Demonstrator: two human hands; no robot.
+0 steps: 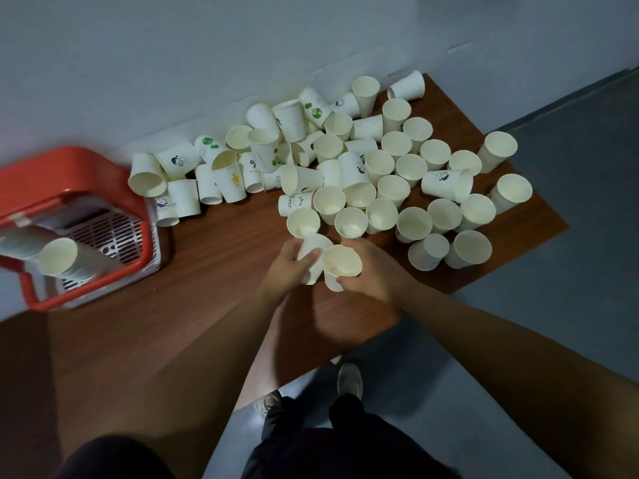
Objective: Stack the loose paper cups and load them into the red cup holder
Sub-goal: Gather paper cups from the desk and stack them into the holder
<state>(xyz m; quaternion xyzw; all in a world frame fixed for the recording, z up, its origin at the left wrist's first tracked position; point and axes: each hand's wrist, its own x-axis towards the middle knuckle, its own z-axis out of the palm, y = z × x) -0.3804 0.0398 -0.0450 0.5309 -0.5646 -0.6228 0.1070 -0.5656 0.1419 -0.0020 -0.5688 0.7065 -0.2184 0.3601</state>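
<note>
Below, cups (pixel 413 224) on table (pixel 224 261), grey floor (pixel 553 323)

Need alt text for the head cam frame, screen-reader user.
From above: the left hand grips one paper cup, the right hand another cup, over a wooden table strewn with dozens of loose cups. A red cup holder at left already holds a stack.

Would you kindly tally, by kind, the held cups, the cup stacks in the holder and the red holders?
Left-hand cup: 1
Right-hand cup: 1
Red cup holder: 1
Cup stack inside it: 1
Total: 4
</note>
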